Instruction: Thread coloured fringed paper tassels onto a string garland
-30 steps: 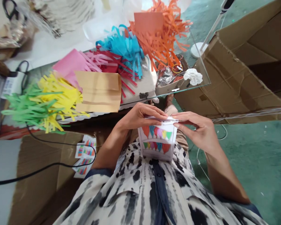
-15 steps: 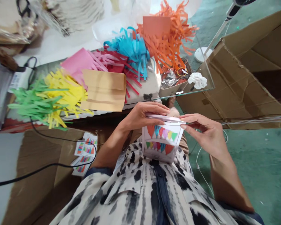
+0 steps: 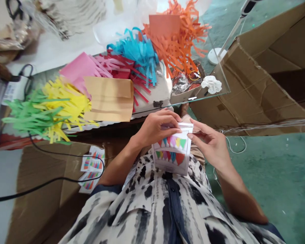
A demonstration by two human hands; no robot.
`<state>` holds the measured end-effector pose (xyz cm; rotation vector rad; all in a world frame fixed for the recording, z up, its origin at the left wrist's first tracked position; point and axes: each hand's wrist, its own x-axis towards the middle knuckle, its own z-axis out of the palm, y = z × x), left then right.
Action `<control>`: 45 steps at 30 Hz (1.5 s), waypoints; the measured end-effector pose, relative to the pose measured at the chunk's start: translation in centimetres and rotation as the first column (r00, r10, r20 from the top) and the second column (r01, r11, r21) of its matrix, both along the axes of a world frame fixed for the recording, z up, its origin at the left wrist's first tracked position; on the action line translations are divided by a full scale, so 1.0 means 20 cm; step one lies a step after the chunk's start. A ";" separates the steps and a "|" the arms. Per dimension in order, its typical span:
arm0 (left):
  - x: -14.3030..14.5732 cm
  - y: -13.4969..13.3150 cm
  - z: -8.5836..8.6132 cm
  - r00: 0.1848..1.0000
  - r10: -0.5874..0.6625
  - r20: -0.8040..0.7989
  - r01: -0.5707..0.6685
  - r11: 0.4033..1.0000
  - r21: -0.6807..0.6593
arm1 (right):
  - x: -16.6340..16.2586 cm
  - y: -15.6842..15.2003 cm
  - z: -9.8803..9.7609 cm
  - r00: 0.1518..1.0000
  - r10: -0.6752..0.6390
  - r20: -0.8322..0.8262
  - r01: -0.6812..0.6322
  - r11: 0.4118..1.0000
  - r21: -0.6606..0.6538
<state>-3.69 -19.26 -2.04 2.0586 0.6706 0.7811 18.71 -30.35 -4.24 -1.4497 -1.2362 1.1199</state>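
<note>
In front of my torso I hold a white printed card [image 3: 171, 162] with colourful tassel garlands pictured on it. My left hand [image 3: 161, 124] grips its upper left, fingers behind the top edge and thumb in front. The fingers of my right hand [image 3: 208, 139] pinch its upper right corner. Whether this is one folded card or a stack of several, I cannot tell. Beyond my hands, a tan paper packet [image 3: 108, 98] lies at the table edge, beside yellow tissue fringe [image 3: 66, 101], green fringe [image 3: 34, 110] and a pink tissue piece [image 3: 77, 73].
Blue fringe [image 3: 137, 51] and orange fringe [image 3: 173, 44] lie farther back, near a crumpled white tissue [image 3: 211, 84] on the glass edge. A large cardboard box [image 3: 254, 98] stands at right. At lower left, similar printed cards [image 3: 93, 159] rest in another box [image 3: 43, 179], crossed by a black cable [image 3: 48, 181].
The top of the card has tilted up, so its upper edge shows flatter toward me. My right hand has moved left, closer to my left hand.
</note>
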 end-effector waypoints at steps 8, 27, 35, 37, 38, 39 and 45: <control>0.10 -0.02 0.03 0.994 -0.078 -0.071 0.081 0.996 0.049 | 0.03 0.01 0.03 0.981 0.101 0.168 -0.110 0.993 0.048; 0.12 -0.03 -0.01 0.999 -0.031 -0.014 0.030 0.998 -0.054 | 0.06 0.00 0.09 0.976 0.129 0.175 -0.142 0.988 0.063; 0.11 -0.06 -0.01 0.998 0.061 -0.027 -0.060 0.997 0.054 | 0.05 0.00 0.04 0.991 0.097 0.096 -0.101 0.994 0.041; 0.11 -0.06 0.02 0.994 0.057 -0.088 -0.055 0.998 0.022 | 0.04 0.00 0.03 0.995 0.084 0.059 -0.086 0.996 0.030; 0.11 -0.06 0.04 0.992 0.052 -0.112 -0.052 0.999 0.000 | 0.04 0.00 0.03 0.997 0.069 0.038 -0.070 0.997 0.021; 0.10 -0.06 0.05 0.991 0.048 -0.128 -0.051 0.999 -0.021 | 0.03 0.00 0.03 0.999 0.051 0.018 -0.051 0.999 0.011; 0.10 -0.03 0.09 0.990 0.030 -0.137 -0.049 0.989 -0.141 | 0.03 0.00 0.03 1.000 0.019 -0.007 -0.020 0.999 -0.035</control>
